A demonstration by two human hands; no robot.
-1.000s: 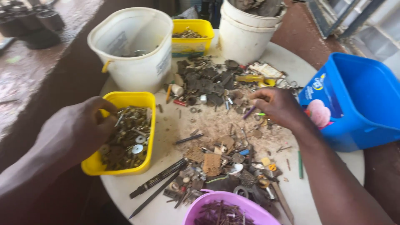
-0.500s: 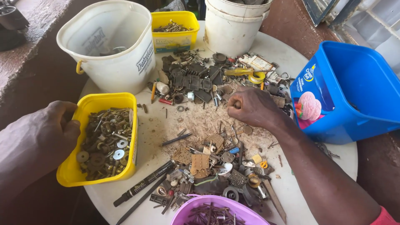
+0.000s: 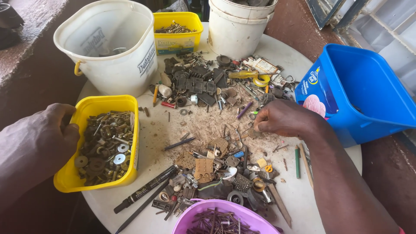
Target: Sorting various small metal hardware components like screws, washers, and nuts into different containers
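Two yellow rectangular plastic tubs are sitting left: near one (image 3: 69, 177), gripped by left hand (image 3: 52, 134); far one (image 3: 177, 32), white-labelled. Right hand (image 3: 281, 119) is pinching small metal scrap (image 3: 255, 133).

A round white bench (image 3: 299, 52) stands in daylight, its top dusty and stained brown toward the middle. Below it on the right the floor (image 3: 294, 26) is reddish-brown and worn. In the upper right corner a dark metal window frame (image 3: 323, 13) leans into view, with pale bars behind it — what lies beyond them cannot be made out. Along the left runs a dark brown surface, and past it a lighter, rough concrete ledge (image 3: 39, 17) catches the sun.
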